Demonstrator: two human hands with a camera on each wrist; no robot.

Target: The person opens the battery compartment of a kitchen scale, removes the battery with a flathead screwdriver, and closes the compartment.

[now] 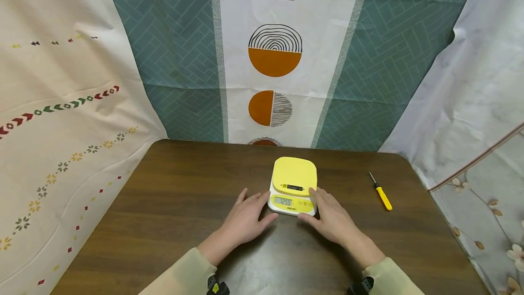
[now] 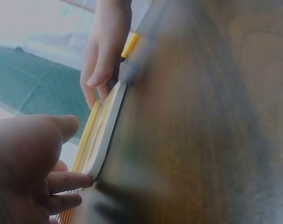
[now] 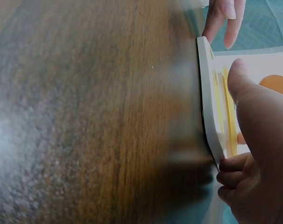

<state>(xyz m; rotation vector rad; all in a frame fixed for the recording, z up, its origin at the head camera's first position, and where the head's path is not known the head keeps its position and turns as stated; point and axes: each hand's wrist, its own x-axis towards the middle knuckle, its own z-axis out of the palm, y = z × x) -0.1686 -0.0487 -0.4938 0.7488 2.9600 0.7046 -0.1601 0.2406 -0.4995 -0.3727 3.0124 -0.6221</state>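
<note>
I see the scale (image 1: 294, 185) mid-table with my left hand (image 1: 245, 220) against its left edge and my right hand (image 1: 332, 216) against its right — both sides are taken, so only its top and far edge are reachable. Bare table (image 1: 176, 195) runs wide to the left. On the right, a screwdriver (image 1: 382, 194) lies well apart from the scale, with a passable gap between. Behind, hanging cloth (image 1: 274, 58) closes off the far edge, and more cloth walls in the left and right sides

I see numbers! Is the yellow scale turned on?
On. The scale shows digits on its lit display, between the left hand and right hand.
</note>
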